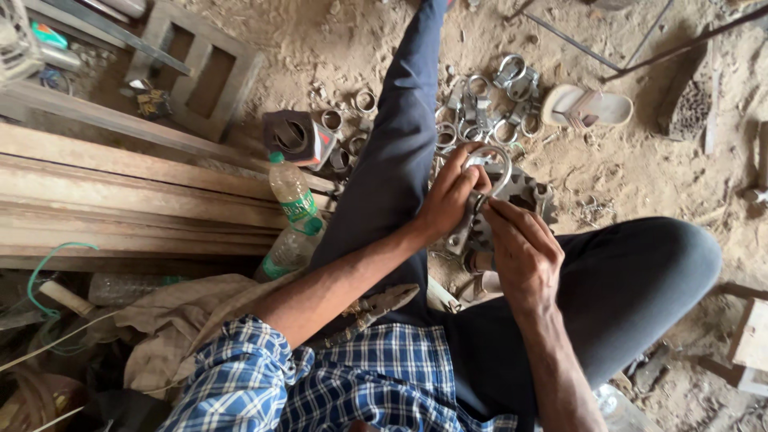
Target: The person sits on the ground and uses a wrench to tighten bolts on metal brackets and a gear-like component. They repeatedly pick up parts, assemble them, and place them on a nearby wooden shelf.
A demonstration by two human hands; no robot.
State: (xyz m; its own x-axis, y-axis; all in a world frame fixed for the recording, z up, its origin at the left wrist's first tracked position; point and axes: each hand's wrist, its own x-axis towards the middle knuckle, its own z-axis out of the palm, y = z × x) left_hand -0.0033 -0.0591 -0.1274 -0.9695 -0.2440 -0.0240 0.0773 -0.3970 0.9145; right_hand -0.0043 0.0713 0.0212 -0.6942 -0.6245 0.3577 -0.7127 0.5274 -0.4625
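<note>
The person sits on the sandy ground (640,172), one leg stretched forward and the other bent, both arms reaching out over the lap. The left hand (448,198) is curled round a metal ring clamp (490,178), fingers closed on its left side and thumb pressed against the loop. The right hand (522,244) comes in from below, fingertips pinched on the clamp's lower end where the strap meets the loop. The clamp sits between the two hands, just above the bent knee.

Directly behind the hands is a toothed, dark metal part (532,196), mostly covered by the fingers, so I cannot tell its full shape. Whatever the right fingertips nip is too small to make out.

Beyond the hands lies a heap of similar clamps (488,100) on the dirt, with a sandal (588,106) to the right of the heap. Left of the left forearm, two clear plastic bottles (292,220) lean against stacked wooden planks (120,200); the nearer one is half hidden and its contents are unclear. Below the left wrist, pliers (372,310) rest on the thigh.
</note>
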